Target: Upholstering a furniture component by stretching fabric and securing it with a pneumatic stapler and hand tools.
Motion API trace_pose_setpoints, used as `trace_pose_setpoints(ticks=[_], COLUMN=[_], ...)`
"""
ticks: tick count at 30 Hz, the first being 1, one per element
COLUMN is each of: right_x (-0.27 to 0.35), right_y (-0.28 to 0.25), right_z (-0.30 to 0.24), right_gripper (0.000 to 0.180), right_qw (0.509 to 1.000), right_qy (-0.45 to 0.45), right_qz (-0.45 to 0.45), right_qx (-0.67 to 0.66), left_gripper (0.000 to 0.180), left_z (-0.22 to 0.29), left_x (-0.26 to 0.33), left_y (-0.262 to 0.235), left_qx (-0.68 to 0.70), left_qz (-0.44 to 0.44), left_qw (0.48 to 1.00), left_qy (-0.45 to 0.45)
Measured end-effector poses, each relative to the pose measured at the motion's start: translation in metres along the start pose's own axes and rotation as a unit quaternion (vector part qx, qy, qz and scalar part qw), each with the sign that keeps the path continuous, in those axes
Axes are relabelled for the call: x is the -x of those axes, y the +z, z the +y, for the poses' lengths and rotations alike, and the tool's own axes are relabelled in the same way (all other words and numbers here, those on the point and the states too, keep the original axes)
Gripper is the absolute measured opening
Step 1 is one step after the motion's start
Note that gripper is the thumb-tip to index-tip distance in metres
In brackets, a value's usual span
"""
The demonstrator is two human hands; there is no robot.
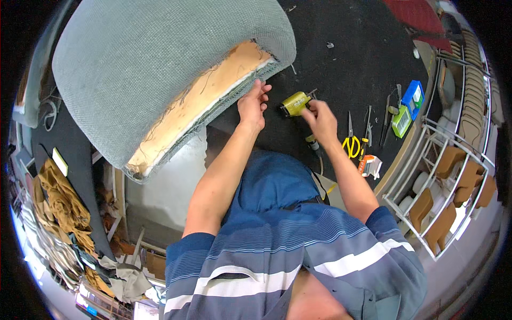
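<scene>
A large grey-green upholstered seat panel (160, 69) fills the upper left, its fabric parted along one side over a bare wooden strip (197, 101). Against the strip's near fabric edge is my left hand (252, 106), fingers curled, fingertips at the fabric; what they pinch is too small to see. My right hand (322, 122) is closed beside a yellow-green staple gun (294, 104) lying on the black table. Its thumb and fingertips meet close to the gun's body. Whether they grip the gun or something thin cannot be made out. An air-hose fitting (312, 142) shows under my right wrist.
To the right lie yellow-handled scissors (350, 145), a screwdriver (364, 146), an orange-and-white box (369, 166) and blue and green boxes (408, 109). A white metal rack (426, 197) with brown pieces stands beyond the table edge. Brown cloth (64, 197) is heaped at left.
</scene>
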State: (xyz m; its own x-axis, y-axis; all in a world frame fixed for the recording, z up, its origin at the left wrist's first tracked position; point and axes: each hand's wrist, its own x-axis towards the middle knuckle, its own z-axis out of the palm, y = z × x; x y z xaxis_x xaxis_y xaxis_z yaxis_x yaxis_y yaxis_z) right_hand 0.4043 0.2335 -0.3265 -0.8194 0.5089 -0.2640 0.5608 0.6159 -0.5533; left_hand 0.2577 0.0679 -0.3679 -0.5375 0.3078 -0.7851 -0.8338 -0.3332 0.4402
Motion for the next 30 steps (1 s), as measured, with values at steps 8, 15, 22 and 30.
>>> trace_pose_setpoints(ticks=[8,15,22,30], right_x=[0.020,-0.001,-0.020,-0.025], right_y=[0.025,-0.018,0.012,0.014], right_z=[-0.008,-0.044,-0.070,-0.079], right_gripper=[0.075,0.043,0.031,0.031], right_qw=[0.993,0.992,0.970,0.981], right_qy=[0.012,0.030,-0.033,0.006], right_qz=[-0.024,-0.061,-0.024,-0.038], right_qx=[0.117,-0.106,-0.240,-0.191], left_gripper=[0.039,0.029,0.029,0.025], left_z=[-0.003,-0.003,0.001,0.001], left_x=[-0.002,0.000,0.000,0.004], left_y=[-0.003,-0.002,0.001,0.002], left_qx=[-0.010,0.010,0.003,0.004], left_qz=[0.000,0.024,0.051,0.048], left_qw=[1.000,0.999,0.999,0.999], left_qy=[0.004,0.027,0.007,0.020])
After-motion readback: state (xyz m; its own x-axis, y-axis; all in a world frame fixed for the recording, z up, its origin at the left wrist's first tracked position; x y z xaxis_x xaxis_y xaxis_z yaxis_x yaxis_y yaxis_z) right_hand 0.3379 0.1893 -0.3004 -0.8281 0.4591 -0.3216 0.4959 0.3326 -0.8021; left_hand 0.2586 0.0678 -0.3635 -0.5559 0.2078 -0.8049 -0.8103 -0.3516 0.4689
